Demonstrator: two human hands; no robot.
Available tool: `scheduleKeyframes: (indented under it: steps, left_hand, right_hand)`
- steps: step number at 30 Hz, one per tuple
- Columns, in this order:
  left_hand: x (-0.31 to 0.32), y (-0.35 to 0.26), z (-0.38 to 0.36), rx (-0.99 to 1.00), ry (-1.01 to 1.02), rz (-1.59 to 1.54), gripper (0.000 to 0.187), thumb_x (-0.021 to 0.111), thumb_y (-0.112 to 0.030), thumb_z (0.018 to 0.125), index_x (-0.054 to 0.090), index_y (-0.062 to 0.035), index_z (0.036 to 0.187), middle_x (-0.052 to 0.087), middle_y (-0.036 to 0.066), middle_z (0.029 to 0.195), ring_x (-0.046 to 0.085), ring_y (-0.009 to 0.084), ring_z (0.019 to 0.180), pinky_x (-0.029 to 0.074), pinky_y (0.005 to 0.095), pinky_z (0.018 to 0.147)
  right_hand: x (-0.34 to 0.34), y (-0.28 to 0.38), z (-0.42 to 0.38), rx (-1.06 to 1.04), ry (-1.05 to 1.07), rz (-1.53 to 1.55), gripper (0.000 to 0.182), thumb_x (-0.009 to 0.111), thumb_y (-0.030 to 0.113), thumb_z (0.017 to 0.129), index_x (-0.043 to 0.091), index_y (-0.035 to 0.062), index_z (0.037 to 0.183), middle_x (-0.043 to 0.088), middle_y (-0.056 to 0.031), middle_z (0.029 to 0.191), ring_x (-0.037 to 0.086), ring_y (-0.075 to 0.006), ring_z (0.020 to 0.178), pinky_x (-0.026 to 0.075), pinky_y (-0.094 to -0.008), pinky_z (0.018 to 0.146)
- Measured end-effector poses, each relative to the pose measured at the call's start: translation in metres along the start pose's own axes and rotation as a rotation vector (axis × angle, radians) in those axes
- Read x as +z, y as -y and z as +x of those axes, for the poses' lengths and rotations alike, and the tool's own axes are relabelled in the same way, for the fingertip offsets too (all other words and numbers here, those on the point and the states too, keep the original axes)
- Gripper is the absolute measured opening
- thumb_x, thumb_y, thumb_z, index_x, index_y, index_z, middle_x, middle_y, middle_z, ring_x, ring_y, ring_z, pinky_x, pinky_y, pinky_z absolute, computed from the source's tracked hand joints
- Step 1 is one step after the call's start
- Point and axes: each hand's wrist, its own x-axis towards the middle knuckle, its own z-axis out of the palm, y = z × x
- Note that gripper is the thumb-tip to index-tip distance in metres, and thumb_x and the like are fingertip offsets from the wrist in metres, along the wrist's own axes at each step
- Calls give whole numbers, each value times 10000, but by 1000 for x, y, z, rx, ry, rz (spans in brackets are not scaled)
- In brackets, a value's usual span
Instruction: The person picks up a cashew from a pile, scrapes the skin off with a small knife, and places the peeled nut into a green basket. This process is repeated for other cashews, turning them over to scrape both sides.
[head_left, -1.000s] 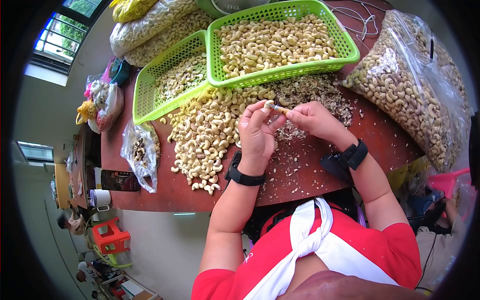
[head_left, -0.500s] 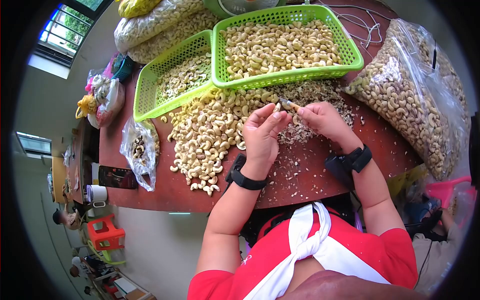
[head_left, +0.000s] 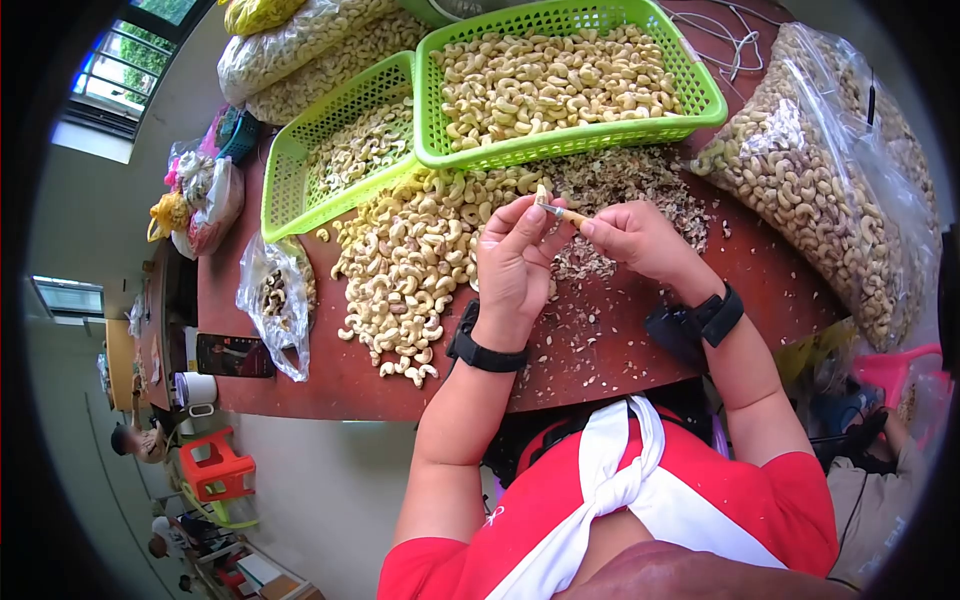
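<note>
Between the thumb and fingers of my left hand (head_left: 514, 258) is a single cashew nut (head_left: 541, 194), held upright. My right hand (head_left: 637, 240) grips a small knife (head_left: 570, 215) with a wooden handle, its short blade pointing left and meeting or nearly meeting the nut. Both hands are above the table, over the border between a heap of cashews (head_left: 405, 270) on the left and a pile of flaky peelings (head_left: 640, 195) on the right. Loose flakes are scattered on the table beneath my wrists.
Two green baskets, a larger one (head_left: 570, 143) and a smaller one (head_left: 340, 208), hold cashews at the back. A big bag of cashews (head_left: 800, 170) stands right. To the left lie a small plastic bag (head_left: 262, 310), a phone (head_left: 233, 355) and a mug (head_left: 194, 390) on the red table (head_left: 600, 360).
The nut in my left hand has risen slightly and turned more upright. My right hand has moved a little left and down, bringing the knife blade to the nut. The view has shifted slightly.
</note>
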Motion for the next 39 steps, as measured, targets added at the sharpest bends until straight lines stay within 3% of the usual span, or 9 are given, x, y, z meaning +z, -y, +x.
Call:
scheduleKeyframes:
  steps: [11, 19, 29, 39]
  left_hand:
    - [-1, 1, -1, 14, -10, 4, 103, 525, 39, 743, 535, -24, 824, 577, 128, 854, 555, 249, 890, 508, 356, 739]
    - [0, 1, 0, 6, -11, -16, 183, 505, 46, 749, 487, -29, 914, 554, 132, 904, 548, 240, 901, 520, 335, 716]
    - [-4, -1, 1, -8, 26, -24, 207, 506, 55, 727, 479, -31, 914, 559, 149, 866, 569, 231, 832, 521, 339, 704]
    - [0, 5, 0, 17, -31, 30, 272, 519, 50, 735, 472, -31, 991, 554, 107, 866, 560, 195, 807, 494, 338, 741]
  right_hand:
    - [0, -7, 5, -14, -73, -24, 329, 520, 284, 805, 528, 35, 590, 395, 59, 466, 329, -21, 432, 256, -205, 378]
    - [2, -9, 5, -8, -30, 0, 351, 517, 311, 804, 520, 40, 582, 373, 62, 465, 311, -23, 442, 252, -210, 383]
    - [0, -5, 3, -12, -12, -21, 345, 516, 314, 804, 539, 37, 600, 392, 55, 469, 332, -26, 443, 271, -209, 392]
    - [-2, -9, 4, 4, -6, 24, 343, 502, 305, 815, 515, 56, 580, 394, 62, 477, 316, -19, 431, 249, -192, 383]
